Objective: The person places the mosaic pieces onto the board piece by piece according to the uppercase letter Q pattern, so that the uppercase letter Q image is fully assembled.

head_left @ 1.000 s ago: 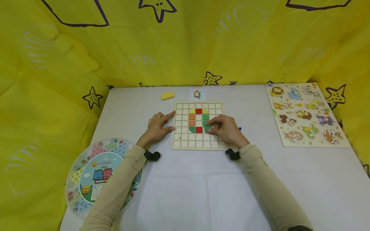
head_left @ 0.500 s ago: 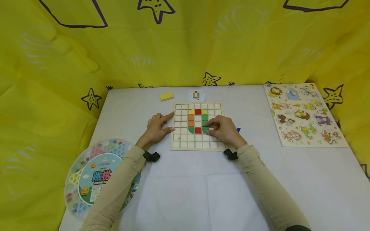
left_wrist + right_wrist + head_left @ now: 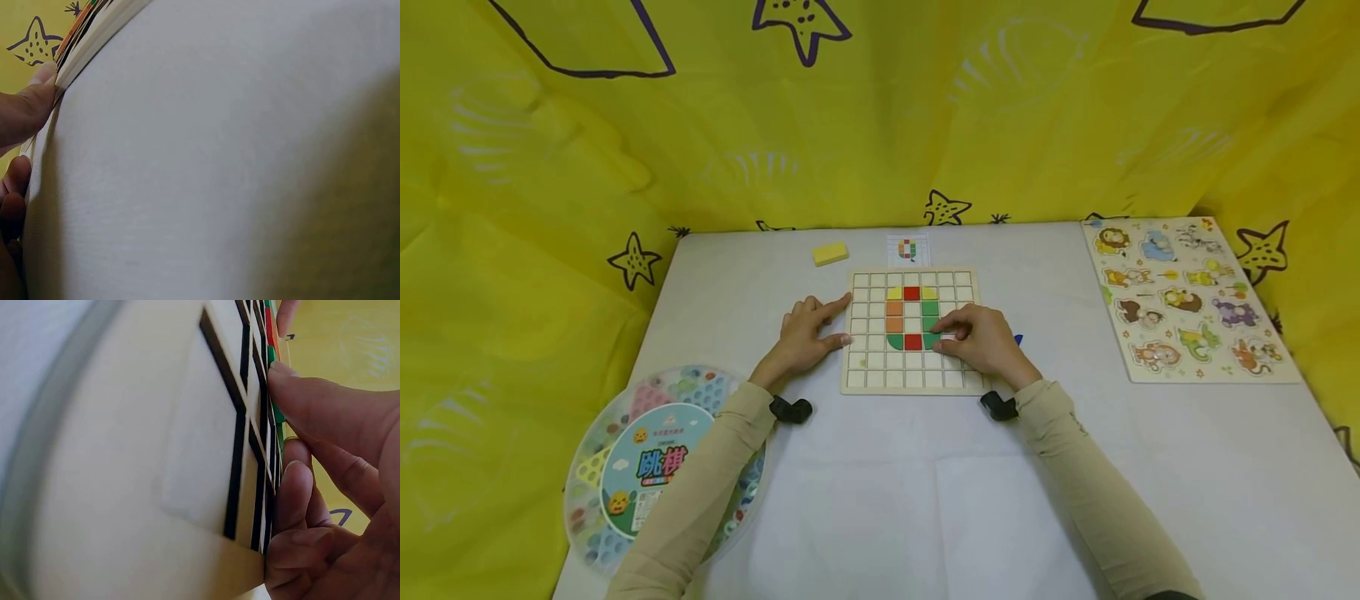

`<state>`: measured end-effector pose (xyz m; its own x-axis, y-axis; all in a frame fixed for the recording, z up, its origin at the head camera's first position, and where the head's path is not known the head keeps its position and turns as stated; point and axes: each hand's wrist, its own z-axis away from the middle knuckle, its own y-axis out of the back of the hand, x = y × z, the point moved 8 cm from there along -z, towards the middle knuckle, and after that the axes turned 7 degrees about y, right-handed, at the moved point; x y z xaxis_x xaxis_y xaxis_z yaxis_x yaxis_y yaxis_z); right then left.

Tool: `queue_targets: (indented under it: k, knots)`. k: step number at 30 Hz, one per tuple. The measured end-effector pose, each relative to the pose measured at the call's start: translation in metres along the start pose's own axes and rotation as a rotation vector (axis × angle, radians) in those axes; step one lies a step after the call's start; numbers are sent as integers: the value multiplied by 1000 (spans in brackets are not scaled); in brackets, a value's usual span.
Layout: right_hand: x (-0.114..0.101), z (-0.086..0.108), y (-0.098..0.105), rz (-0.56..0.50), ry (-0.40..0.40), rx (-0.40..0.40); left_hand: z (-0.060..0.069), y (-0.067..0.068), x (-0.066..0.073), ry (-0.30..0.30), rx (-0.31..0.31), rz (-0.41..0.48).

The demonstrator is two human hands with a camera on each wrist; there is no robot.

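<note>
A wooden grid board [image 3: 874, 379] lies on the white table, with red, orange, yellow and green tiles forming a ring in its cells. My right hand [image 3: 985, 337] pinches a green tile [image 3: 929, 342] with rounded corner at the ring's lower right, thumb and index finger on it. In the right wrist view the thumb presses that green tile [image 3: 279, 412], and the other fingers are bent near the board. At the board's left edge, my left hand [image 3: 803, 335] rests its extended index finger and thumb; its remaining fingers bend loosely. The left wrist view shows the thumb [image 3: 31, 106] touching the edge.
Behind the board lies a small pattern card [image 3: 908, 250], with a yellow block [image 3: 830, 254] to its left. An animal puzzle board [image 3: 1165, 325] is far right. A round checkers box [image 3: 658, 417] sits under the left forearm. A blue piece [image 3: 1018, 339] shows beyond the right hand.
The green tile, tilted out of line a second ago, now lies in line in the lower right cell, the right hand's fingers still on it. The left hand stays at the board's edge.
</note>
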<state>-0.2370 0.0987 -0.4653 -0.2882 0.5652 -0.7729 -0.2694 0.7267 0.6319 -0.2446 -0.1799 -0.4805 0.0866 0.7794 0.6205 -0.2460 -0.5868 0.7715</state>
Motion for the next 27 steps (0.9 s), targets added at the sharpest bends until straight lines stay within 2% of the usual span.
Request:
queue_targets:
  k: [10,18,23,27]
  knots:
    - [1,3,0,2,4,7,0,-3,0,7,-12,-11]
    - [5,8,8,-47,-10,11,0,-3,1,5,-21,-6]
    - [11,13,17,-35,-36,25,0,-3,1,0,-17,-16]
    - [15,17,33,-13,-52,60,0,-4,1,-3,-15,-20]
